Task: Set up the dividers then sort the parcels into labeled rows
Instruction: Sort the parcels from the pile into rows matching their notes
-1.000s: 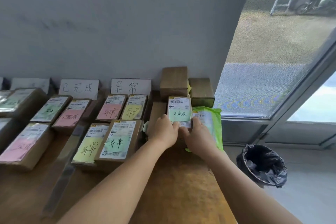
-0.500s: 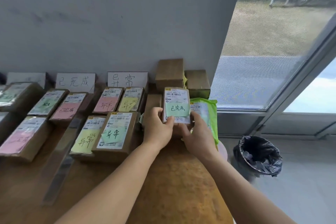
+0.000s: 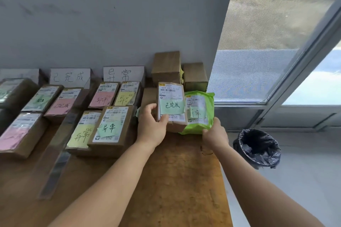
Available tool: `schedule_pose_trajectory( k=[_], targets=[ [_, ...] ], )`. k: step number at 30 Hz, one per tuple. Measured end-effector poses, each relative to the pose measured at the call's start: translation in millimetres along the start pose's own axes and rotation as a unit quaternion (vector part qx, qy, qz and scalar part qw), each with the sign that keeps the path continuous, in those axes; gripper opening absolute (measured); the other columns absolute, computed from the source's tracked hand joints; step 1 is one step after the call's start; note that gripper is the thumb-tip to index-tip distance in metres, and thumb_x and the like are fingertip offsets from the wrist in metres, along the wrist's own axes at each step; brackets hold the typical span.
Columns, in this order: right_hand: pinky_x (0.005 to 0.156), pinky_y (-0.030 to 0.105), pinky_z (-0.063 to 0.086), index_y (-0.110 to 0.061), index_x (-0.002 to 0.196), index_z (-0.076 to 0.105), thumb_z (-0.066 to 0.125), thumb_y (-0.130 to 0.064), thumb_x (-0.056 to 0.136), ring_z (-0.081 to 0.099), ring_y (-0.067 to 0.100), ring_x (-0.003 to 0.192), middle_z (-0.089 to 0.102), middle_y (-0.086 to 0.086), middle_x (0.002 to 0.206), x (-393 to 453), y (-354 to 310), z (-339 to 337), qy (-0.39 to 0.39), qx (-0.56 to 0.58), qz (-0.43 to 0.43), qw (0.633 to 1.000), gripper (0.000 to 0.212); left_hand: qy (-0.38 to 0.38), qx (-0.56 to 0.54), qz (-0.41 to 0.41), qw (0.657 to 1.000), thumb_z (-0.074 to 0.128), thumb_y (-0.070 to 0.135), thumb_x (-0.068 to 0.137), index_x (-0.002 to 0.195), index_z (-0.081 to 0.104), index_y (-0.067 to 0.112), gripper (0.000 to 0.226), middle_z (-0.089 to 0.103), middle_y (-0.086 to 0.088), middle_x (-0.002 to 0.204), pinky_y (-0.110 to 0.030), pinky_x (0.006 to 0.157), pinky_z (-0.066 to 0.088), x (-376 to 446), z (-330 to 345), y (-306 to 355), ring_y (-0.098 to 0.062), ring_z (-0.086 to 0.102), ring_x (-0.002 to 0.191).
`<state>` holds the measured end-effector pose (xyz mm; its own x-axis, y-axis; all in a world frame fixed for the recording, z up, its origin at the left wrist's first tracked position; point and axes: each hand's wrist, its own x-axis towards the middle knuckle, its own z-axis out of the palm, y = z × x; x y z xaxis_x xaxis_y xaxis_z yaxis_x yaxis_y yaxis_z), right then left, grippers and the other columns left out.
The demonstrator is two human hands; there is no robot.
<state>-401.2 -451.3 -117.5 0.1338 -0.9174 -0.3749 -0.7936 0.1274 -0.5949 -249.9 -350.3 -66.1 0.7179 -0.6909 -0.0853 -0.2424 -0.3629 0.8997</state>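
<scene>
Left hand (image 3: 151, 125) grips brown cardboard parcel with green 已完成 note (image 3: 171, 106), lifted so note reads; likely bound for 已完成 sign card (image 3: 70, 77), far left of hands. Right hand (image 3: 215, 133) pinches green plastic mailer (image 3: 200, 114) at near edge, beside box, over wooden bench (image 3: 175, 180).

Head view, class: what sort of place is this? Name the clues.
Probably a small parcel-sorting station: brown cardboard parcels with shipping labels, white handwritten row signs against the wall, and a long wooden table beside a glass door.
</scene>
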Motion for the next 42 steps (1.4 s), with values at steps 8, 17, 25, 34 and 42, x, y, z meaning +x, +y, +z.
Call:
schedule_pose_trajectory(
  k=[8, 17, 25, 34, 42],
  targets=[
    [0.071, 0.032, 0.036, -0.017, 0.129, 0.044, 0.042, -0.003, 0.085, 0.054, 0.034, 0.099, 0.056, 0.016, 0.119, -4.0, 3.4, -2.4, 0.020, -0.021, -0.033, 0.999, 0.046, -0.003, 0.006, -0.004, 1.000, 0.061, 0.023, 0.092, 0.136, 0.041, 0.023, 0.048, 0.052, 0.000, 0.133, -0.018, 0.081, 0.040, -16.0, -5.8, -7.3, -0.008, 0.047, 0.109],
    [0.074, 0.033, 0.047, -0.011, 0.117, 0.055, 0.051, -0.003, 0.081, 0.060, 0.031, 0.099, 0.061, 0.010, 0.105, -84.3, 30.7, -6.8, 0.027, -0.171, -0.045, 0.984, 0.037, -0.059, -0.008, 0.015, 0.998, 0.061, 0.023, 0.091, 0.134, 0.041, 0.025, 0.047, 0.049, -0.002, 0.130, -0.018, 0.078, 0.042, -63.6, -18.4, -27.1, -0.003, 0.050, 0.090],
    [0.081, 0.038, 0.044, -0.016, 0.129, 0.041, 0.044, -0.005, 0.086, 0.053, 0.036, 0.108, 0.047, 0.013, 0.122, -175.2, 75.7, 13.6, 0.023, -0.166, -0.007, 0.986, 0.045, -0.111, 0.004, -0.010, 0.994, 0.059, 0.023, 0.092, 0.135, 0.040, 0.026, 0.046, 0.048, -0.005, 0.129, -0.024, 0.081, 0.043, -140.4, -48.2, -63.6, -0.011, 0.053, 0.096],
    [0.090, 0.037, 0.043, -0.023, 0.134, 0.040, 0.044, -0.013, 0.086, 0.050, 0.036, 0.113, 0.044, 0.014, 0.124, -227.4, 111.6, 13.8, 0.013, -0.167, 0.049, 0.985, 0.049, -0.148, 0.056, -0.048, 0.986, 0.053, 0.024, 0.096, 0.143, 0.032, 0.028, 0.051, 0.039, -0.008, 0.132, -0.027, 0.082, 0.040, -197.4, -60.5, -73.8, -0.015, 0.043, 0.093],
    [0.091, 0.039, 0.040, -0.004, 0.126, 0.045, 0.037, -0.032, 0.097, 0.050, 0.037, 0.114, 0.053, 0.019, 0.125, -222.6, 115.9, 18.4, 0.022, -0.016, 0.056, 0.998, 0.041, -0.149, 0.037, -0.097, 0.983, 0.055, 0.023, 0.095, 0.143, 0.032, 0.030, 0.054, 0.046, -0.005, 0.138, -0.029, 0.086, 0.042, -206.1, -49.0, -86.6, -0.019, 0.048, 0.113]
  ],
)
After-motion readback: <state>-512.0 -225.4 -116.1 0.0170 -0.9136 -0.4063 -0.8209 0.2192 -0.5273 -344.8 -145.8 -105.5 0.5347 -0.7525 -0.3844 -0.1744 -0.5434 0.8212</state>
